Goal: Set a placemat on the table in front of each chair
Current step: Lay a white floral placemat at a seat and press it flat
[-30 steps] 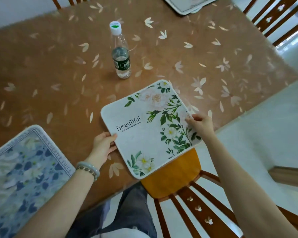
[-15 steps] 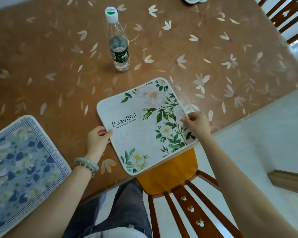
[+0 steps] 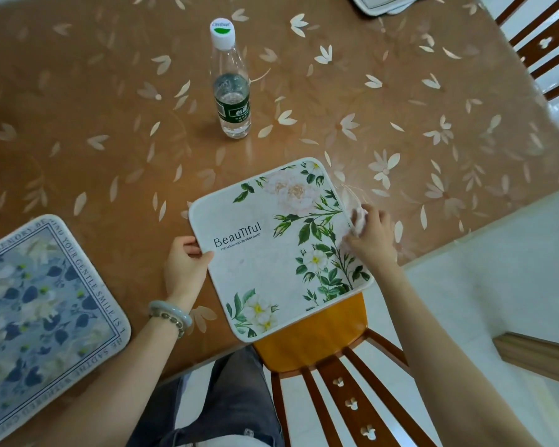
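The left hand (image 3: 186, 264) pinches the white floral placemat (image 3: 279, 250) at its edge, thumb on top; the right hand (image 3: 370, 237), blurred, closes its grip on the opposite edge. Between them the mat lies on the tabletop (image 3: 78, 124), its near corner overhanging the chair (image 3: 320, 343), probably being squared to that seat.

Right hand (image 3: 370, 235) blurs at its fingertips; the blue placemat (image 3: 39, 314) runs off the left edge.
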`<action>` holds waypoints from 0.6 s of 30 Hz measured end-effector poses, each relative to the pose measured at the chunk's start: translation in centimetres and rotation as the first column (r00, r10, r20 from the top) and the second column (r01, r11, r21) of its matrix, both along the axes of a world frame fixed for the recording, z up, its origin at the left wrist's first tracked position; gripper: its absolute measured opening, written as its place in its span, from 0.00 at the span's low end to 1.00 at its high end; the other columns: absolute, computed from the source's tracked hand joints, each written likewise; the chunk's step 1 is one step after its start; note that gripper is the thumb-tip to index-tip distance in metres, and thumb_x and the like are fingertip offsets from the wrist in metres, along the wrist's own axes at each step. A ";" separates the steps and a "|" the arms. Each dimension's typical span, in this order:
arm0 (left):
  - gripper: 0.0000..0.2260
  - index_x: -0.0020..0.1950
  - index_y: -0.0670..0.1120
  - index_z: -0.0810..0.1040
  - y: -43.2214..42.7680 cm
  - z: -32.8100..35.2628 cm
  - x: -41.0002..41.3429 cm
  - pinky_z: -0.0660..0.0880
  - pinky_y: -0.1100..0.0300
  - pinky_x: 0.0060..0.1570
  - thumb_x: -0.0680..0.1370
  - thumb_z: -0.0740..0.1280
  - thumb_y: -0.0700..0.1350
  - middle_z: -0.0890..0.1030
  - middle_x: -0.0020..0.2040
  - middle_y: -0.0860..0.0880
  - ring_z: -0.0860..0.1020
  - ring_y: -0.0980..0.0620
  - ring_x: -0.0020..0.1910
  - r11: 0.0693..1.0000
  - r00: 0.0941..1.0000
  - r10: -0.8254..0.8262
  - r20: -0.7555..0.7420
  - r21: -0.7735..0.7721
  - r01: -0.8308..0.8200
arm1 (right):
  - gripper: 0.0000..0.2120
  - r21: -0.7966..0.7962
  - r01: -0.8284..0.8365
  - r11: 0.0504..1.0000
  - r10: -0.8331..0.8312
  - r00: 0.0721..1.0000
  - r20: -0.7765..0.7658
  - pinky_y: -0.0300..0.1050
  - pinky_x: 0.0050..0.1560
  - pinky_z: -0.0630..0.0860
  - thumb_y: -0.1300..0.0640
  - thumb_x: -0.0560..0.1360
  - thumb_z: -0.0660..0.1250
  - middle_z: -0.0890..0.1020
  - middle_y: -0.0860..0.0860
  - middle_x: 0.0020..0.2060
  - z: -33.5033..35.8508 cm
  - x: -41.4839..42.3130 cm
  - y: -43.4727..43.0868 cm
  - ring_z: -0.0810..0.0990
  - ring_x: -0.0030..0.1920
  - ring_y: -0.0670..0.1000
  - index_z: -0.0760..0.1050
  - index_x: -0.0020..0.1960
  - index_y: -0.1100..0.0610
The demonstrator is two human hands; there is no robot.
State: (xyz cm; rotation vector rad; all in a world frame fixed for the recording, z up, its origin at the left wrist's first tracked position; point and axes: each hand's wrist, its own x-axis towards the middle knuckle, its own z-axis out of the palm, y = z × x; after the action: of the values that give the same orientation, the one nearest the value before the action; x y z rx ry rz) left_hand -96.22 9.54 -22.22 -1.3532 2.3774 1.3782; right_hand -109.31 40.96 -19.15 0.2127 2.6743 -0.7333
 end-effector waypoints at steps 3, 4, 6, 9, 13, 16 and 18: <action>0.25 0.71 0.44 0.67 0.2 0.5 -1.5 0.67 0.45 0.67 0.76 0.70 0.48 0.71 0.69 0.43 0.69 0.41 0.68 0.932 0.980 -0.192 -0.041 -0.320 0.169 | 0.28 0.048 -0.201 0.978 0.206 0.965 -0.160 0.60 0.72 0.53 0.50 0.75 0.65 0.59 0.59 0.74 0.4 -2.0 -4.1 0.56 0.74 0.61 0.63 0.73 0.52; 0.27 0.74 0.44 0.64 0.5 0.9 -2.2 0.60 0.44 0.71 0.78 0.67 0.50 0.65 0.74 0.42 0.63 0.40 0.73 0.875 0.946 -0.323 -0.017 -0.387 0.292 | 0.27 0.066 -0.294 0.954 0.301 0.935 -0.185 0.60 0.72 0.48 0.47 0.77 0.62 0.56 0.58 0.76 0.5 -2.1 -5.8 0.52 0.76 0.60 0.62 0.74 0.50; 0.30 0.79 0.48 0.55 1.2 0.8 -3.7 0.48 0.44 0.75 0.81 0.61 0.55 0.53 0.80 0.43 0.51 0.41 0.79 0.689 0.816 -0.565 0.125 -0.472 0.550 | 0.26 0.150 -0.515 0.844 0.536 0.820 -0.199 0.61 0.73 0.42 0.44 0.80 0.55 0.51 0.56 0.78 -0.2 -2.2 -9.2 0.46 0.77 0.59 0.58 0.76 0.47; 0.31 0.81 0.50 0.46 2.4 -0.2 -5.8 0.38 0.42 0.74 0.81 0.49 0.62 0.44 0.81 0.44 0.43 0.42 0.79 0.450 0.638 -0.705 0.310 -0.499 0.740 | 0.26 0.304 -0.733 0.609 0.790 0.595 -0.147 0.64 0.73 0.41 0.43 0.81 0.51 0.49 0.55 0.78 -1.9 -2.4 -13.0 0.44 0.77 0.59 0.52 0.77 0.45; 0.33 0.78 0.50 0.38 2.6 -2.2 -7.2 0.33 0.43 0.73 0.78 0.34 0.66 0.39 0.80 0.47 0.35 0.48 0.76 0.385 0.578 -0.693 0.431 -0.456 0.802 | 0.26 0.379 -0.804 0.459 0.876 0.481 -0.042 0.66 0.72 0.38 0.42 0.81 0.44 0.47 0.53 0.78 -4.2 -3.5 -14.7 0.42 0.77 0.59 0.43 0.77 0.44; 0.33 0.77 0.50 0.37 2.5 -3.0 -7.1 0.34 0.43 0.73 0.77 0.31 0.67 0.37 0.78 0.49 0.34 0.48 0.76 0.393 0.584 -0.692 0.424 -0.457 0.798 | 0.27 0.391 -0.794 0.466 0.867 0.497 -0.023 0.65 0.71 0.34 0.41 0.79 0.36 0.44 0.52 0.78 -5.1 -3.6 -14.7 0.39 0.77 0.58 0.37 0.76 0.44; 0.33 0.77 0.51 0.36 2.4 -3.0 -7.3 0.34 0.43 0.73 0.77 0.33 0.67 0.36 0.77 0.50 0.34 0.48 0.76 0.417 0.592 -0.692 0.412 -0.441 0.795 | 0.27 0.390 -0.791 0.471 0.860 0.510 -0.004 0.64 0.71 0.32 0.41 0.77 0.32 0.42 0.51 0.78 -4.9 -3.7 -14.8 0.37 0.76 0.57 0.34 0.75 0.44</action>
State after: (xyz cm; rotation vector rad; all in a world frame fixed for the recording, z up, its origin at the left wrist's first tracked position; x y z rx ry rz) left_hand -103.48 11.99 -25.21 -0.2142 2.7995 0.2402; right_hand -112.98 26.20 -24.07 -1.1072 2.5697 0.0596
